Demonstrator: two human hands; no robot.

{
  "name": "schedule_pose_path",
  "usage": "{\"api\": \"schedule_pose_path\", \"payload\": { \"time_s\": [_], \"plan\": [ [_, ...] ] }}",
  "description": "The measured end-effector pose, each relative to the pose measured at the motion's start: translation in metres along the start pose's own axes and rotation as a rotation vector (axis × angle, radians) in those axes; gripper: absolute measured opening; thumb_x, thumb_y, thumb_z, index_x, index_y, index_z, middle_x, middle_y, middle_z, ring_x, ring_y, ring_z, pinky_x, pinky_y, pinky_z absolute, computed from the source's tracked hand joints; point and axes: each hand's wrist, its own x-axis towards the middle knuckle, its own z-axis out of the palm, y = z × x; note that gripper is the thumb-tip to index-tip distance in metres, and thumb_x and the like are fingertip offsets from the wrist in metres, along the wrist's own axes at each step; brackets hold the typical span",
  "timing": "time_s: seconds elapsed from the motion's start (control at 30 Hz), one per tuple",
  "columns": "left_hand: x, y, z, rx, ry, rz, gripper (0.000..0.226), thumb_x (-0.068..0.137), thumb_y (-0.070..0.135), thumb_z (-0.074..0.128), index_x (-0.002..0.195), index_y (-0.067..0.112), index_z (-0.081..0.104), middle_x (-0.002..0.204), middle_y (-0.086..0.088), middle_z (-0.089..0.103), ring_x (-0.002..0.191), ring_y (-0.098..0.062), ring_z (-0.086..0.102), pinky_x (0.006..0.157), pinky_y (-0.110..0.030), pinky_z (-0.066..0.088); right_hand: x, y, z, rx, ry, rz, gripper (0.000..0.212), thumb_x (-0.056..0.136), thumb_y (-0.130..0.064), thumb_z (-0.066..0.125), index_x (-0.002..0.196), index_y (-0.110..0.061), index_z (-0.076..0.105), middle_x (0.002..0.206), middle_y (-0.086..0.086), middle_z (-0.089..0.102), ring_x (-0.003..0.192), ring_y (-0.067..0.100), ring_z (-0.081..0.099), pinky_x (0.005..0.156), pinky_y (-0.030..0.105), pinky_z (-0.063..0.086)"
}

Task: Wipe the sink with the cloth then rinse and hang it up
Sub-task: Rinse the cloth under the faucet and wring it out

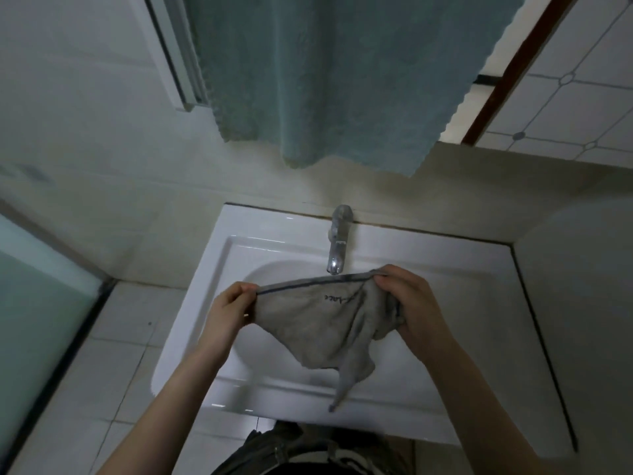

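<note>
Both hands pinch the cloth (318, 323) by its top hem: left hand (229, 311) at one corner, right hand (409, 308) gathering the other. It hangs spread over the sink (445, 337), just before the tap (337, 241). Probably spreading it out for hanging; next, lift it to a rail.

Pale tiled wall (85, 132), hanging teal towel (325, 80), white floor tiles (113, 337), frosted glass panel (34, 303), dim light
</note>
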Motion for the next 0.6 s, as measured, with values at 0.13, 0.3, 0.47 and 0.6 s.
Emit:
{"api": "schedule_pose_path", "payload": {
  "time_s": [0.13,0.3,0.47,0.6],
  "plan": [
    [-0.020,0.002,-0.015,-0.071,0.137,0.127,0.035,0.096,0.004,0.045,0.074,0.021,0.068,0.076,0.001,0.064,0.078,-0.021,0.058,0.074,-0.033,0.051,-0.001,-0.019,0.005,-0.036,-0.139,-0.120,0.020,0.090,-0.008,0.053,0.071,-0.006,0.059,0.068,0.008,0.054,0.068,0.021,0.049,0.065,0.034,0.039],
    [-0.084,0.005,-0.020,-0.245,0.445,0.274,0.034,0.093,-0.001,0.043,0.078,0.020,0.066,0.082,-0.002,0.062,0.080,-0.016,0.059,0.069,-0.020,0.055,-0.015,-0.051,0.016,0.013,-0.384,-0.163,0.017,0.084,-0.017,0.056,0.083,0.000,0.061,0.078,0.022,0.057,0.075,0.029,0.055,0.069,0.042,0.045],
    [-0.185,-0.026,-0.018,-0.377,0.834,0.322,0.026,0.092,-0.001,0.044,0.089,0.012,0.066,0.089,-0.008,0.067,0.083,-0.020,0.065,0.081,-0.028,0.054,-0.052,-0.074,0.039,0.024,-0.725,-0.265,0.011,0.084,-0.015,0.056,0.075,-0.011,0.062,0.067,0.004,0.060,0.064,0.020,0.058,0.056,0.028,0.049],
    [-0.273,-0.074,-0.014,-0.445,1.094,0.253,0.026,0.095,0.001,0.042,0.090,0.009,0.066,0.088,-0.014,0.067,0.085,-0.027,0.065,0.084,-0.035,0.055,-0.087,-0.070,0.062,-0.054,-0.949,-0.296,0.016,0.079,-0.027,0.056,0.077,-0.012,0.062,0.068,0.004,0.056,0.064,0.020,0.052,0.058,0.030,0.041]
  ]
}}
